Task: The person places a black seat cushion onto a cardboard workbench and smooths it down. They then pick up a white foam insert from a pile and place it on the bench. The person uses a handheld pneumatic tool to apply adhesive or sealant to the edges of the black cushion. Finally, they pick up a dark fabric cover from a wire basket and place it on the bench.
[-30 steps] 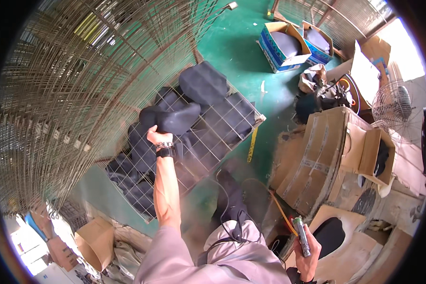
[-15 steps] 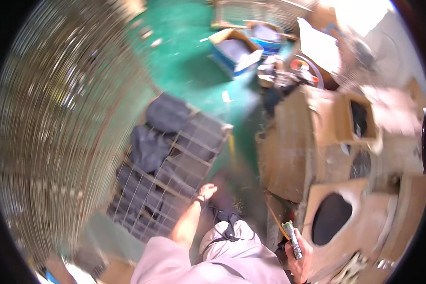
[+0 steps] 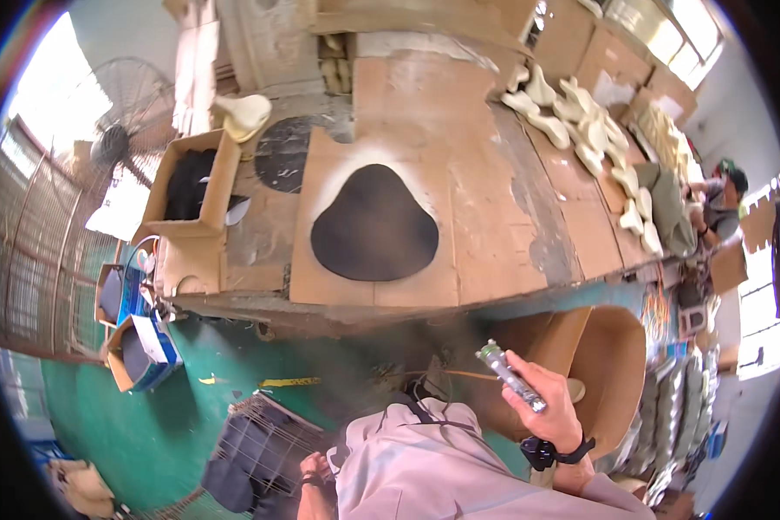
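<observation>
My right hand (image 3: 542, 400) is closed around a slim metallic spray gun (image 3: 510, 376) with a green end, held in front of the workbench. A thin orange hose (image 3: 468, 374) runs toward it. On the bench's cardboard lies a flat black rounded-triangle piece (image 3: 374, 224), ringed by a pale sprayed edge and apart from both hands. My left hand (image 3: 315, 466) hangs low beside a wire rack (image 3: 273, 425) bearing dark pieces (image 3: 232, 455). Its fingers look loosely bent, with nothing seen in them.
An open carton (image 3: 611, 373) stands below the bench on the right. Several cream saddle-shaped parts (image 3: 581, 121) lie along the bench's right side. A small box (image 3: 208, 195) holds black material at left. Another person (image 3: 721, 204) is at far right; a fan (image 3: 113, 146) stands left.
My view has swung right from the wire rack to face the bench. The spray gun stays in my right hand, now raised toward the bench; my left hand is lower, near my side.
</observation>
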`<action>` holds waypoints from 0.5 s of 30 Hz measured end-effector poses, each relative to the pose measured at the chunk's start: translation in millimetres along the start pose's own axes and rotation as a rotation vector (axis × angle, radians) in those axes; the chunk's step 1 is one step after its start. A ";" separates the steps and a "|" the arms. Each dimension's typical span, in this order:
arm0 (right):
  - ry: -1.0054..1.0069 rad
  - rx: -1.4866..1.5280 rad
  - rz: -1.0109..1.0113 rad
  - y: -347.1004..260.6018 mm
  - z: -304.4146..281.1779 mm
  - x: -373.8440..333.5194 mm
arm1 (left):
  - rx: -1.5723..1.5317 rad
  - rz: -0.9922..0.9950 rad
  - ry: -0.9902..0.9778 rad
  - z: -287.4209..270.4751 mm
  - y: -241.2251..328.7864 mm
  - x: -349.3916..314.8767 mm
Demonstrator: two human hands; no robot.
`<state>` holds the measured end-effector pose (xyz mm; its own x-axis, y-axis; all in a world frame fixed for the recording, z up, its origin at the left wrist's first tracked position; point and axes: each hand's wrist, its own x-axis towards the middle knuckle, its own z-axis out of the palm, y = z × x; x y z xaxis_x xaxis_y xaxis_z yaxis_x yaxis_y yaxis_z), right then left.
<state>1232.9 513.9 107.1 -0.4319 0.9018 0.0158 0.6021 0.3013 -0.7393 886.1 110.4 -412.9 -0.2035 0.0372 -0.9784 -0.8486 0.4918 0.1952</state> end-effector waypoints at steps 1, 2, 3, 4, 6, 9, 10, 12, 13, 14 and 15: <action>0.046 0.008 0.013 5.3 -4.9 -2.7 | 0.034 -0.011 0.023 1.7 4.4 2.3; 0.084 0.026 0.028 9.4 -8.7 -4.7 | 0.087 0.033 0.005 7.3 11.4 3.3; 0.112 0.050 0.034 12.0 -10.6 -1.9 | 0.170 0.165 -0.044 11.6 24.7 4.6; 0.137 0.073 0.038 15.0 -12.0 1.8 | 0.252 0.294 -0.093 16.5 34.5 5.2; 0.167 0.103 0.005 18.2 -11.5 10.5 | 0.416 0.588 -0.226 30.8 56.1 9.7; 0.059 0.156 -0.039 17.9 -20.1 23.1 | -0.053 0.374 -0.717 55.2 110.5 20.1; 0.013 0.144 -0.062 19.8 -18.4 25.5 | 0.178 0.538 -0.448 80.2 114.6 5.6; -0.033 0.125 -0.080 26.4 -17.2 24.8 | 0.388 0.630 -0.176 143.1 131.7 -40.9; -0.063 0.145 -0.082 23.5 -18.3 28.5 | 0.328 0.649 -0.170 145.5 135.1 -48.0; -0.087 0.162 -0.084 22.0 -20.6 30.8 | 0.378 0.694 -0.097 145.6 136.8 -39.9; -0.111 0.177 -0.085 21.3 -20.9 32.3 | 0.397 0.683 -0.083 136.7 133.5 -36.7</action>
<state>1245.8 556.0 105.9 -0.5530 0.8330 0.0164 0.4371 0.3068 -0.8454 847.1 293.5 -360.3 -0.5662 0.4995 -0.6557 -0.3084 0.6093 0.7305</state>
